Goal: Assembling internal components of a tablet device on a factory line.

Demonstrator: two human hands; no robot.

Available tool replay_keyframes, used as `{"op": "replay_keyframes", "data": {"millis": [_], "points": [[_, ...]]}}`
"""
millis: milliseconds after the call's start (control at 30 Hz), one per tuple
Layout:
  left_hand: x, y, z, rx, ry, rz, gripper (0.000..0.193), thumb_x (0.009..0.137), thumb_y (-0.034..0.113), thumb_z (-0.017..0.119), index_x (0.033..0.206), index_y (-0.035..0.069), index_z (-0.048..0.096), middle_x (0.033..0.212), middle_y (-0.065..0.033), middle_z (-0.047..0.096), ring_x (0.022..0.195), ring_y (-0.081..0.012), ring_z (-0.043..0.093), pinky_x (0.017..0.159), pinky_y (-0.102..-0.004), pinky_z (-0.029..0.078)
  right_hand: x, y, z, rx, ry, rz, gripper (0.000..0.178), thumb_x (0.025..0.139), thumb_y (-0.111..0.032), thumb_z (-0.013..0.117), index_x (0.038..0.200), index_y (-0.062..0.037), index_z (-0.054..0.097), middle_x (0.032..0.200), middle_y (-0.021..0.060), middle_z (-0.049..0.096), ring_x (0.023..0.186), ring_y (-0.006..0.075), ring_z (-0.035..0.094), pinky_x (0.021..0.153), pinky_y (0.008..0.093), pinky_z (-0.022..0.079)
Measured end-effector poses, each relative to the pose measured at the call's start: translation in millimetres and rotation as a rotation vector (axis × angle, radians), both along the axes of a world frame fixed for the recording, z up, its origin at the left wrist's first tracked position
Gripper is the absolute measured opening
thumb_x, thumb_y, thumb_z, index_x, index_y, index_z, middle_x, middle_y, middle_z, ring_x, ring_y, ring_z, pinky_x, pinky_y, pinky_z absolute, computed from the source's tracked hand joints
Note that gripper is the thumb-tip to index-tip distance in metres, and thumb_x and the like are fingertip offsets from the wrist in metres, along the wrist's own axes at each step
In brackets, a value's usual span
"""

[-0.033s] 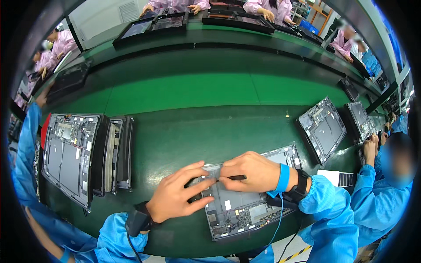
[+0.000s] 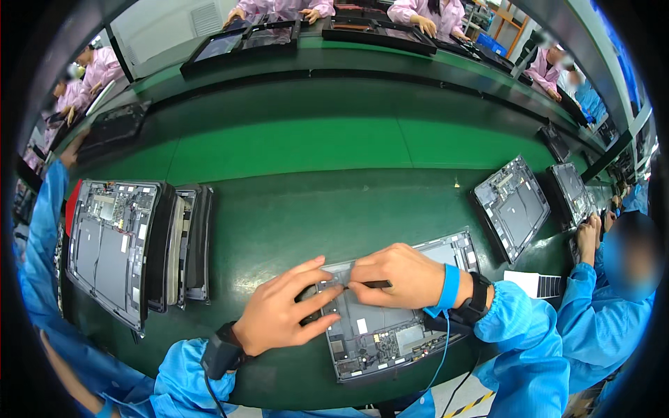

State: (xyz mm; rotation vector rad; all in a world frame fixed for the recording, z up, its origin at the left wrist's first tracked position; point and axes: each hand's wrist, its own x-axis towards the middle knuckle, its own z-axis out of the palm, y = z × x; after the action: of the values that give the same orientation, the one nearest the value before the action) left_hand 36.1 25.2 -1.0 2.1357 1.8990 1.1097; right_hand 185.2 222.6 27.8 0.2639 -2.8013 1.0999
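Note:
In front of me lies an opened flat electronic device (image 2: 376, 317), like a laptop or tablet shell, its circuit board along the near edge. My right hand (image 2: 387, 277) is closed over its middle, pinching a slim black stick-like tool (image 2: 377, 284); the tool's tip is hidden by my fingers. My left hand (image 2: 286, 304) rests at the device's left edge with fingers spread. Its index fingertip meets the right hand's fingertips on the device. A blue strap (image 2: 449, 287) with a thin cord circles my right wrist.
Stacked open devices (image 2: 111, 251) stand at the left, and another open device (image 2: 512, 207) lies at the right. A co-worker's hand (image 2: 589, 233) works beside it. A white-and-black keyboard-like piece (image 2: 533, 284) lies near my right sleeve. Across the green bench (image 2: 293, 202), black trays (image 2: 380, 35) sit before other people.
My hands keep almost the same place, with only a tiny shift. At the far left, a co-worker's hand and the dark panel by it have moved slightly to the right.

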Motion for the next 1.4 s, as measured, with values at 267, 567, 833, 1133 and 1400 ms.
{"op": "replay_keyframes", "data": {"millis": [267, 567, 833, 1133, 1400], "points": [[6.0, -2.3, -1.2, 0.069, 0.338, 0.012, 0.028, 0.083, 0.025, 0.073, 0.105, 0.007, 0.072, 0.114, -0.0033, 0.064, 0.124, -0.0245, 0.057, 0.082, -0.0343, 0.058, 11.6, -25.2, 1.9, 0.001, 0.002, -0.268, 0.016, 0.087, -0.015, 0.062, 0.076, -0.0032, 0.061, 0.069, 0.0127, 0.063, 0.063, 0.0365, 0.061, 0.057, 0.0448, 0.049], [2.9, -2.5, -3.6, 0.084, 0.406, 0.023, 0.027, 0.084, 0.023, 0.072, 0.106, 0.008, 0.073, 0.128, 0.0004, 0.06, 0.132, -0.0223, 0.051, 0.063, -0.0275, 0.059, 10.9, -18.7, -3.8, -0.097, 0.013, -0.258, 0.016, 0.089, -0.016, 0.061, 0.08, -0.0027, 0.063, 0.074, 0.0136, 0.064, 0.066, 0.0361, 0.062, 0.059, 0.0443, 0.049], [2.4, -0.7, -5.2, 0.09, 0.4, 0.015, 0.028, 0.082, 0.022, 0.073, 0.106, 0.009, 0.073, 0.127, 0.001, 0.061, 0.131, -0.0222, 0.052, 0.059, -0.0272, 0.058, 13.2, -18.6, 0.7, 0.042, 0.059, -0.202, 0.015, 0.085, -0.014, 0.066, 0.077, -0.0025, 0.063, 0.071, 0.0121, 0.062, 0.063, 0.035, 0.061, 0.056, 0.0431, 0.049], [2.1, 0.0, -6.8, 0.1, 0.301, 0.035, 0.033, 0.076, 0.014, 0.075, 0.108, 0.016, 0.073, 0.122, -0.0005, 0.063, 0.126, -0.0264, 0.058, 0.056, -0.0286, 0.057, 11.2, -19.5, 0.2, 0.095, 0.029, -0.207, 0.013, 0.085, -0.012, 0.064, 0.078, -0.002, 0.064, 0.071, 0.0129, 0.063, 0.062, 0.0353, 0.061, 0.055, 0.043, 0.049], [-0.7, -0.6, -0.3, 0.026, 0.177, 0.029, 0.029, 0.076, 0.016, 0.078, 0.105, 0.017, 0.075, 0.125, -0.0037, 0.062, 0.126, -0.028, 0.058, 0.066, -0.032, 0.062, 8.2, -10.9, -2.7, -0.089, 0.008, -0.162, 0.012, 0.087, -0.013, 0.064, 0.083, -0.0018, 0.066, 0.076, 0.0136, 0.066, 0.065, 0.0362, 0.062, 0.058, 0.0434, 0.049]]}}
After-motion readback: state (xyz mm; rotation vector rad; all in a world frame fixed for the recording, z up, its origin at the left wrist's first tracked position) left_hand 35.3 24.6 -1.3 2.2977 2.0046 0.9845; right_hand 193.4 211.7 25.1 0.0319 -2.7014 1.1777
